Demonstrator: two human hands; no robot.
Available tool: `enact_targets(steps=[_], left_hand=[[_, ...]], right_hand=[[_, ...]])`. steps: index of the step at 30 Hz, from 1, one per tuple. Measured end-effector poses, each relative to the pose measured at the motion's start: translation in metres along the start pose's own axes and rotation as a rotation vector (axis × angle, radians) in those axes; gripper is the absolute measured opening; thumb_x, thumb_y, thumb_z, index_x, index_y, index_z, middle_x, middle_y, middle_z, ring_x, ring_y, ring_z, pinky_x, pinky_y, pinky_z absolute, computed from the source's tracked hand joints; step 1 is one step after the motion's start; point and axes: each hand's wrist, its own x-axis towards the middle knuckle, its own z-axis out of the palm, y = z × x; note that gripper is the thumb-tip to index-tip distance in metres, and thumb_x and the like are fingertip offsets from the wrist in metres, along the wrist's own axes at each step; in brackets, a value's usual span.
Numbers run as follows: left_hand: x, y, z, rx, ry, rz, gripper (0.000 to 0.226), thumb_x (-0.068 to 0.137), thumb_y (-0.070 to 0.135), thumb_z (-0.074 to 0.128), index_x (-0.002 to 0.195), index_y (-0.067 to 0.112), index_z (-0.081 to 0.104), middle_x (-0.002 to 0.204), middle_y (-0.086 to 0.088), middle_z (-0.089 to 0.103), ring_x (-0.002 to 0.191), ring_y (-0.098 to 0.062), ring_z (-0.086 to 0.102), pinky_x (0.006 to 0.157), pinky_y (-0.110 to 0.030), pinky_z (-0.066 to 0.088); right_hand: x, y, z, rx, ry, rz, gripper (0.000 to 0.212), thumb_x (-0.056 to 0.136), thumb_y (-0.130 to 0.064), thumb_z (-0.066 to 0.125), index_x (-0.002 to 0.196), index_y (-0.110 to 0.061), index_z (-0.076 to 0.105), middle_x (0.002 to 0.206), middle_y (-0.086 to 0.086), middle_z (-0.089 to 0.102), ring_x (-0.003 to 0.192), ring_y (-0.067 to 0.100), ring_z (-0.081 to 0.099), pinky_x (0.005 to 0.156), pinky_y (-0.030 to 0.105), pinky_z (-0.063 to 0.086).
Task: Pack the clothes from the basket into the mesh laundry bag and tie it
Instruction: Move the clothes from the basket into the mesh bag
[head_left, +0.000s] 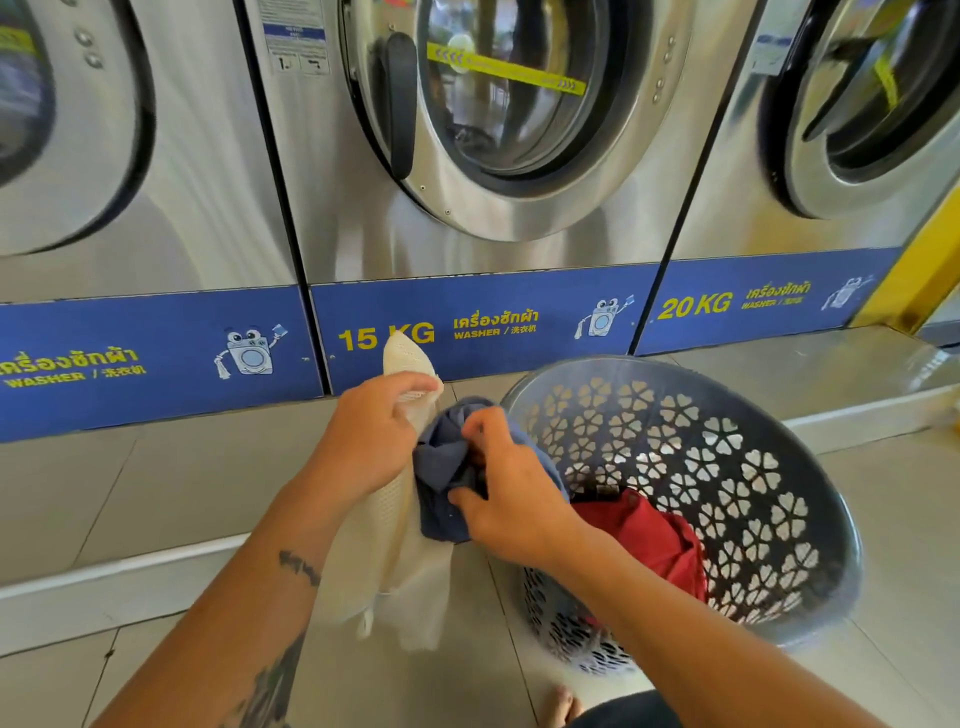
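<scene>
Cream-coloured open-weave mesh is hanging in soft vertical folds at the centre of the frame: the mesh laundry bag (395, 525), its upper edge bunching into a peak above the left hand (371, 436), whose grip is clenching the fabric near the top. Just to the right, the right hand (511, 499) is grasping a crumpled blue garment (444, 467) of soft matte cloth, thumb and curled fingers pinching its folds, and the garment is pressing against the side of the bag. Whether any of it is already sitting inside the mesh cannot be told. At the lower right, a round grey plastic basket (727, 447) is tipping on its side on the pale tiled floor (182, 483), its wall pierced with flower-shaped cut-outs. A red garment (649, 535) is lying rumpled inside it, beside the right wrist. Across the upper frame, brushed stainless-steel washers (363, 218) with round glass doors are standing in a row above a glossy blue band with yellow lettering, the middle one reading 15 KG.
</scene>
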Motion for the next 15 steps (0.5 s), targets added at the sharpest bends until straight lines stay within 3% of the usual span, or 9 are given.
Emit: enact_targets(steps=[2,4,6,8,10,11,13,15], left_hand=[[0.001,-0.002,-0.001,-0.012,-0.014,-0.012,0.05,0.092,-0.001,0.038,0.119,0.029,0.068,0.128,-0.005,0.062,0.109,-0.024,0.057,0.082,-0.025,0.04],[0.002,-0.002,-0.002,-0.034,-0.044,-0.021,0.052,0.092,-0.002,0.037,0.12,0.029,0.068,0.124,-0.007,0.063,0.087,-0.02,0.061,0.067,-0.021,0.041],[0.003,-0.002,-0.003,-0.058,-0.067,-0.037,0.053,0.092,-0.003,0.036,0.121,0.029,0.067,0.113,-0.009,0.066,0.055,-0.006,0.053,0.047,-0.011,0.035],[0.002,0.0,-0.004,-0.063,-0.079,-0.039,0.053,0.093,-0.003,0.036,0.122,0.029,0.066,0.111,-0.009,0.067,0.044,-0.005,0.047,0.04,-0.01,0.031],[0.0,0.002,-0.003,-0.06,-0.086,-0.017,0.052,0.094,-0.002,0.036,0.123,0.029,0.066,0.114,-0.009,0.067,0.06,-0.014,0.059,0.049,-0.014,0.038],[-0.001,0.003,-0.002,-0.064,-0.086,-0.003,0.052,0.094,-0.002,0.036,0.123,0.028,0.066,0.116,-0.01,0.067,0.078,-0.029,0.064,0.057,-0.021,0.044],[-0.003,0.005,0.001,-0.06,-0.087,0.008,0.051,0.094,-0.002,0.036,0.124,0.027,0.066,0.119,-0.009,0.067,0.101,-0.042,0.06,0.07,-0.032,0.049],[-0.003,0.004,0.003,-0.044,-0.086,0.003,0.051,0.095,-0.001,0.036,0.124,0.027,0.066,0.119,-0.007,0.067,0.099,-0.04,0.061,0.061,-0.022,0.041]], right_hand=[[0.001,-0.002,0.0,-0.162,-0.085,-0.051,0.036,0.087,-0.014,0.064,0.113,-0.018,0.039,0.09,0.008,0.061,0.076,0.025,0.06,0.064,0.047,0.048],[0.003,0.0,-0.003,-0.428,-0.073,-0.176,0.029,0.088,-0.018,0.061,0.114,-0.017,0.047,0.098,0.004,0.063,0.091,0.026,0.059,0.075,0.044,0.045],[0.004,0.01,-0.003,-0.703,-0.019,-0.309,0.029,0.085,-0.029,0.061,0.113,-0.026,0.059,0.111,-0.005,0.065,0.112,0.024,0.054,0.09,0.043,0.038],[0.004,0.021,-0.002,-0.842,-0.032,-0.313,0.038,0.081,-0.039,0.061,0.119,-0.036,0.065,0.13,-0.004,0.058,0.129,0.03,0.044,0.1,0.053,0.031],[0.002,0.03,0.003,-0.885,-0.108,-0.271,0.05,0.08,-0.044,0.06,0.131,-0.042,0.058,0.145,0.005,0.045,0.14,0.038,0.032,0.109,0.066,0.023],[0.002,0.032,0.005,-0.903,-0.138,-0.265,0.054,0.081,-0.044,0.059,0.135,-0.043,0.054,0.149,0.008,0.04,0.142,0.041,0.027,0.11,0.069,0.02],[0.003,0.034,0.008,-0.892,-0.179,-0.266,0.057,0.083,-0.042,0.056,0.14,-0.043,0.049,0.152,0.009,0.035,0.144,0.041,0.023,0.11,0.067,0.024],[0.005,0.032,0.002,-0.721,-0.183,-0.286,0.057,0.082,-0.034,0.055,0.138,-0.038,0.052,0.148,0.004,0.04,0.141,0.035,0.028,0.108,0.057,0.034]])
